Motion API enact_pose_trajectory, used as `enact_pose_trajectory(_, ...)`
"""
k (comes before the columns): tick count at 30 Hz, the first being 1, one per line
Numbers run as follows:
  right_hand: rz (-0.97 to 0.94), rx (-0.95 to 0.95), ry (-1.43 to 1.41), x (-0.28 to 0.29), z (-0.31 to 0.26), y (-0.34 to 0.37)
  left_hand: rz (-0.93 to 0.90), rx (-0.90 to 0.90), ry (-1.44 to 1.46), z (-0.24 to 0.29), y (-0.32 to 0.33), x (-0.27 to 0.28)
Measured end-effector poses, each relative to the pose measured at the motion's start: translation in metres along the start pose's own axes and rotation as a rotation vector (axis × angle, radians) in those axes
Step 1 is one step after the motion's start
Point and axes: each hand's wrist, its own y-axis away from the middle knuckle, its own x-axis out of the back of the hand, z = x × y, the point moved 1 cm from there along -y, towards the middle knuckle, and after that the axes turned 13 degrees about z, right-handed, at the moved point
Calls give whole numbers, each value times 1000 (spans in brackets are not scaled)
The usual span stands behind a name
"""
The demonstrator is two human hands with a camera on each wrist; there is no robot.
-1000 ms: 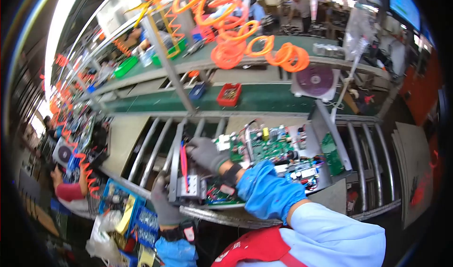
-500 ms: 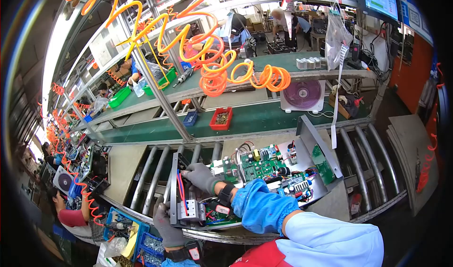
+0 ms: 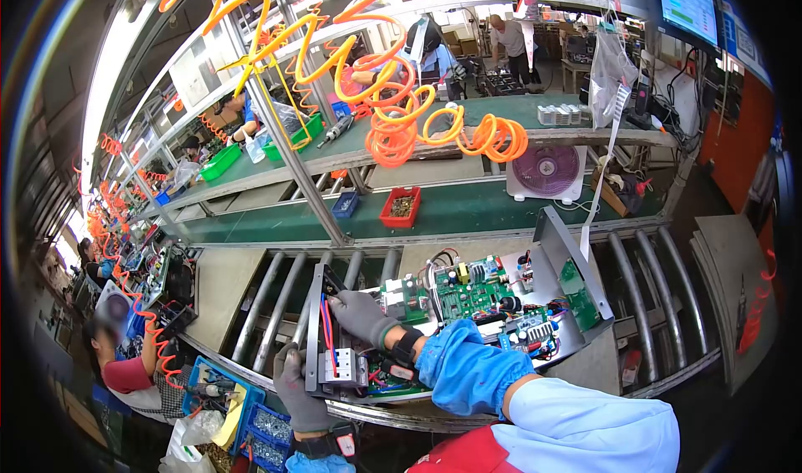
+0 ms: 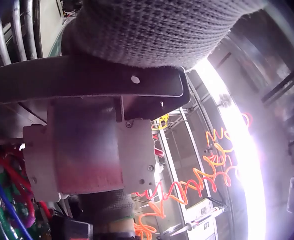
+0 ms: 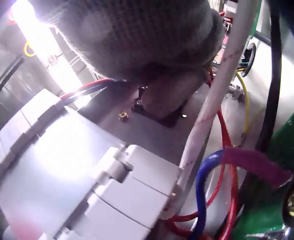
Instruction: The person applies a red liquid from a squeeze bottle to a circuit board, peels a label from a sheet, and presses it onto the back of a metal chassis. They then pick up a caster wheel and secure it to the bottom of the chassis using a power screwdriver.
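One row of rollers (image 3: pixel 631 302) carries an open metal box (image 3: pixel 558 241) with green circuit boards (image 3: pixel 472 301) inside.
At the end panel (image 3: pixel 314 331), the left hand (image 3: pixel 302 396) touches the outside, the right hand (image 3: pixel 361 316) a small black part (image 5: pixel 163 119) inside; whether either grip is tight cannot be told.

Lit from upper left by a strip light (image 3: pixel 114 59), clipped to white. Head view: bowed by fisheye, blackened at corners. Left wrist: flared at right, dark at centre-left. Right wrist: shadowed under right hand (image 5: pixel 142 45), glare-bleached on white block (image 5: pixel 62 150), softly focused.
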Motion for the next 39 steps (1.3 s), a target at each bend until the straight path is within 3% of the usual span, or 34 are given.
enact_pose_trajectory(4,103,-92,-142,5,-5,7,14,58,51,-10,-5,5)
enact_pose_trajectory(7,-63,-355,-447,16,-18,9,2,49,103,-21,-10,9)
enact_pose_trajectory(14,-54,-161,-151,13,-9,6,10,91,152,-10,-6,4)
enact_pose_trajectory(19,-6,-200,-350,4,-5,11,20,107,124,-4,-4,2)
enact_pose_trajectory(22,-42,-147,-162,-5,6,-1,45,121,148,-7,-4,2)
enact_pose_trajectory(26,59,-42,-49,-7,6,1,61,113,124,-8,-5,3)
enact_pose_trajectory(29,95,-171,-213,-6,-1,8,52,100,119,-10,-8,5)
enact_pose_trajectory(33,-16,-196,-210,0,0,2,34,123,98,-7,-8,6)
enact_pose_trajectory(36,11,-162,-28,3,-3,1,63,116,25,6,-9,5)
enact_pose_trajectory(37,124,-101,-12,25,-27,16,85,73,-17,11,-10,7)
enact_pose_trajectory(39,68,32,-204,48,-54,30,91,32,-55,32,-6,1)
